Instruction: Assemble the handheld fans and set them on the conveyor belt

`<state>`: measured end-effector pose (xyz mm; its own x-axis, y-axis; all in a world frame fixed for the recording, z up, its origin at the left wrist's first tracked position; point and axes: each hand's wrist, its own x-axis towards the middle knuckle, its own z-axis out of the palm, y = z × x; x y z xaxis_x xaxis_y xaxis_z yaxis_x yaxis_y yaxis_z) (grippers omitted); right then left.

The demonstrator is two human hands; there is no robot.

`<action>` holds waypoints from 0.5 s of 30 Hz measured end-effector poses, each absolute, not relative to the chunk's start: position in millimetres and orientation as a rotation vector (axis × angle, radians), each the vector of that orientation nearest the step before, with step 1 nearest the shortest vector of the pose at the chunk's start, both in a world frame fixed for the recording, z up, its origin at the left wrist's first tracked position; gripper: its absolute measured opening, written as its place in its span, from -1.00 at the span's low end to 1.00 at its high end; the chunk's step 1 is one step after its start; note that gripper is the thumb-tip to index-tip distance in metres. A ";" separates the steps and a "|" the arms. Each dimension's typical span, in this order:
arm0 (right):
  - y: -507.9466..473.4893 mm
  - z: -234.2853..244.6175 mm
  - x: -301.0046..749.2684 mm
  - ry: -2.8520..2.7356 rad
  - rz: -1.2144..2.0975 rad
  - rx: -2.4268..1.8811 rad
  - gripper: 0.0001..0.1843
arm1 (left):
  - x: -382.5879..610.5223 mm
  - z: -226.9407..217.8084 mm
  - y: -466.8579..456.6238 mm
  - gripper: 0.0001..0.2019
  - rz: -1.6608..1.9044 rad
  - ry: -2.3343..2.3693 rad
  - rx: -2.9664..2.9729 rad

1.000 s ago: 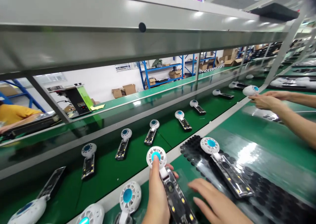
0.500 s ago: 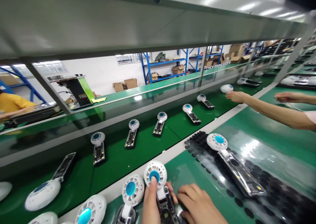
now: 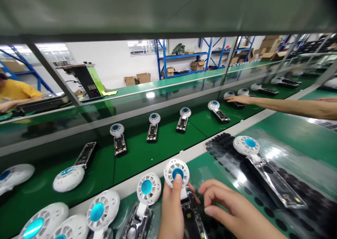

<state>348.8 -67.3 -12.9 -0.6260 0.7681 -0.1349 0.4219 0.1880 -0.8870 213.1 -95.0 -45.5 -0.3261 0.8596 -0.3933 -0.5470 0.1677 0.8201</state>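
Note:
My left hand (image 3: 172, 207) is closed around a handheld fan (image 3: 193, 214) with a round white vented head, blue centre and clear-and-black body showing a circuit board. Its thumb presses on the blue centre. Just right of that body, my right hand (image 3: 231, 207) hovers with fingers loosely bent and apart from the thumb; nothing shows in it. Left of my hands lies another such fan (image 3: 139, 214), and more white fan heads (image 3: 102, 211) crowd the lower left. A further fan (image 3: 273, 177) rests on a sheet of black round pads (image 3: 223, 147) at right.
A green conveyor belt (image 3: 137, 161) carries several spaced fans beyond a pale rail (image 3: 195, 153). At right, a co-worker's hand (image 3: 238, 99) touches a fan on it. A grey panel (image 3: 168, 11) hangs overhead. Across the line, a person in yellow (image 3: 19, 91) sits near a black machine (image 3: 91, 86).
My right hand has drawn slightly away from the held fan, its fingers opening. The belt's fans have shifted rightward. The co-worker's hand has moved onto another fan. The view has tilted downward.

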 end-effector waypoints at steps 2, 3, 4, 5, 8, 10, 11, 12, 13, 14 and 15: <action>-68.6 -7.0 341.2 -2.106 1.473 -1.144 -0.88 | 213.4 -42.2 -97.0 -0.57 1.472 1.305 0.434; -69.6 -6.2 336.6 -2.121 1.486 -1.155 -0.88 | 213.1 -40.5 -97.5 -0.57 1.475 1.336 0.462; -70.7 -6.4 332.3 -2.140 1.488 -1.167 -0.88 | 212.8 -38.8 -97.8 -0.57 1.477 1.355 0.477; -71.6 -7.4 328.6 -2.155 1.479 -1.176 -0.87 | 212.4 -37.1 -97.9 -0.56 1.472 1.365 0.485; -73.2 -11.4 323.1 -2.179 1.442 -1.187 -0.87 | 211.4 -32.9 -98.1 -0.52 1.432 1.375 0.489; -72.9 -12.2 323.1 -2.200 1.426 -1.187 -0.86 | 211.5 -31.3 -98.3 -0.52 1.416 1.371 0.482; -72.5 -12.0 323.4 -2.214 1.416 -1.181 -0.86 | 211.7 -30.9 -98.4 -0.52 1.421 1.369 0.474; -72.2 -11.4 323.7 -2.227 1.408 -1.176 -0.86 | 212.0 -30.7 -98.5 -0.52 1.428 1.366 0.467; -72.0 -10.6 323.9 -2.241 1.400 -1.172 -0.86 | 212.3 -30.6 -98.5 -0.52 1.433 1.362 0.463; -72.1 -9.7 323.8 -2.254 1.394 -1.170 -0.85 | 212.5 -30.7 -98.4 -0.52 1.436 1.358 0.462; -72.5 -8.9 323.5 -2.266 1.388 -1.172 -0.85 | 212.7 -30.8 -98.3 -0.52 1.437 1.354 0.466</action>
